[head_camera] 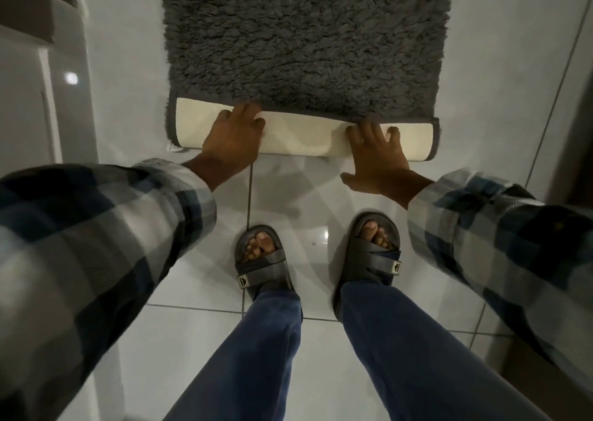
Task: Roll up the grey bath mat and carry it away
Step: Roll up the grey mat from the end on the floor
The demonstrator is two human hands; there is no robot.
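Note:
The grey bath mat (305, 41) lies shaggy side up on the white tiled floor, running off the top of the view. Its near end is turned over into a low roll that shows the cream backing (301, 138). My left hand (236, 141) rests on the left part of that roll, fingers curled over its far edge. On the right part sits my right hand (378, 157), fingers spread and pressing on the backing. Both hands grip the rolled end.
My two feet in dark sandals (261, 257) stand on the glossy white tiles (199, 292) just short of the roll. A white cabinet or wall (48, 99) rises at the left. A dark edge (574, 115) borders the right side.

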